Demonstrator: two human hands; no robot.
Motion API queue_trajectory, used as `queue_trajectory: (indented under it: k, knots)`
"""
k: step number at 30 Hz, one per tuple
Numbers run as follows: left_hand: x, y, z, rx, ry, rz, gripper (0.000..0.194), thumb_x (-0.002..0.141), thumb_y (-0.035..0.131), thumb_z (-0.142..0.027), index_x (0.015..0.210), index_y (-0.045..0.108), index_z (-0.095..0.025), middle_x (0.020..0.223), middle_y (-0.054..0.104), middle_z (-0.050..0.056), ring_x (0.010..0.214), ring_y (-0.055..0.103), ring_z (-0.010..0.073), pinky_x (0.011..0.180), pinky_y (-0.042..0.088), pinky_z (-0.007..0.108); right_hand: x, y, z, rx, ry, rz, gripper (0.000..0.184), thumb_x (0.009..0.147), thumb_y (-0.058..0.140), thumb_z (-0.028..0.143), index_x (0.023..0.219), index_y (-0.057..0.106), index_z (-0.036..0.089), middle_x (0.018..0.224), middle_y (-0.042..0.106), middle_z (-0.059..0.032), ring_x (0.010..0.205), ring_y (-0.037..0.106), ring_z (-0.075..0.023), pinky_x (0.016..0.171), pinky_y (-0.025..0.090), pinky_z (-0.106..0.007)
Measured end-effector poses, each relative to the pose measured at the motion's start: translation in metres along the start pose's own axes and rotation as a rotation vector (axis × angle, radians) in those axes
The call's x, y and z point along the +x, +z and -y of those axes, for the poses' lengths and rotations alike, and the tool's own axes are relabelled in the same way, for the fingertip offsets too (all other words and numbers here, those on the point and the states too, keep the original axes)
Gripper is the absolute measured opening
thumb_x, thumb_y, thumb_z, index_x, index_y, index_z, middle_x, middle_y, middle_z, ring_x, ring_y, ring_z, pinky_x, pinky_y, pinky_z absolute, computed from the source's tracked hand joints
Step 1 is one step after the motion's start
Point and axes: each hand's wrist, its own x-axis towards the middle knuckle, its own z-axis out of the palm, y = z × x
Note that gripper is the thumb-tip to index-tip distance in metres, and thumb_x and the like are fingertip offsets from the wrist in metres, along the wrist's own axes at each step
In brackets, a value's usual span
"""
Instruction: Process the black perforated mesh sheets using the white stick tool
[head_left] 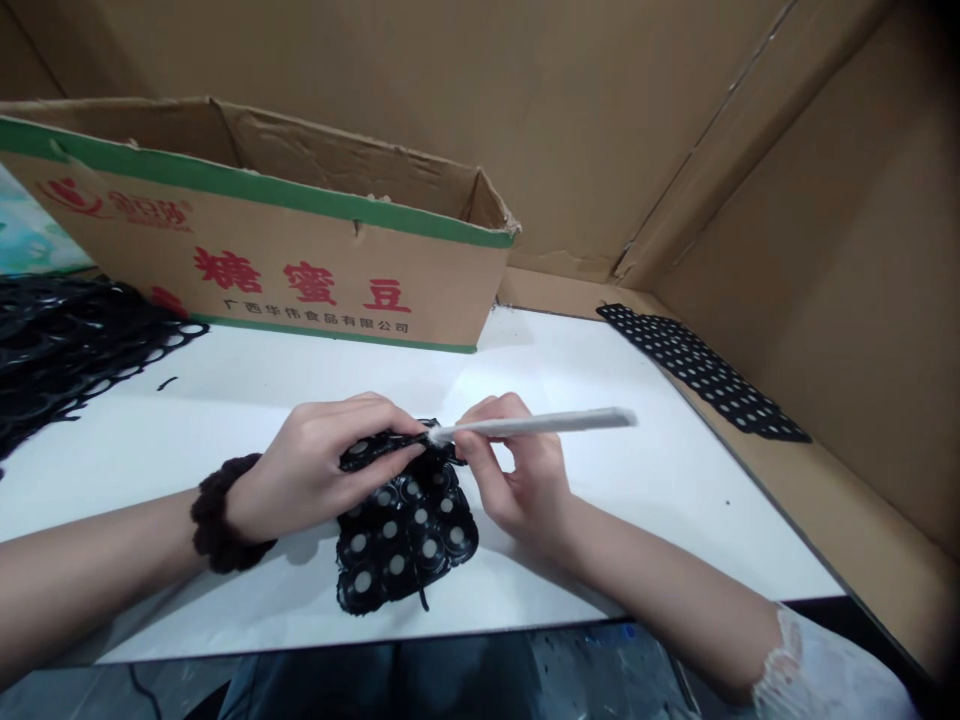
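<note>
A black moulded rubber sheet (390, 540) with rows of round grey dots lies on the white table, its upper part raised and bunched between my hands. My left hand (345, 455) pinches the upper edge between thumb and fingers. In my right hand (517, 460) are slim silver-grey tweezers (555, 422), held nearly level, slightly blurred. Their left end meets the sheet's upper edge beside my left fingertips; whether they grip the rubber I cannot tell. A thin black strip dangles from the sheet's lower edge.
Behind my hands stands an open cardboard box (300, 260) with a green rim and red lettering. A pile of black perforated rubber webbing (67, 350) lies at left. Another dotted black sheet (705, 375) rests along the right edge. Cardboard walls (600, 120) enclose the back and right.
</note>
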Motion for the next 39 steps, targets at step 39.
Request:
queue_trajectory:
  k: [39]
  knots:
    - [0.0031,-0.0022,0.0023,-0.102,-0.143,-0.061,0.019,0.081,0.061,-0.022,0.098,0.069,-0.026,0.083,0.069,-0.001,0.078,0.061,0.014,0.071,0.051,0.024,-0.0038,0.0029,-0.0049,0.328,0.098,-0.069,0.012,0.09,0.045,0.012,0.092,0.05,0.022,0.08,0.057,-0.0028,0.08,0.059,-0.0162,0.065,0.055,-0.033]
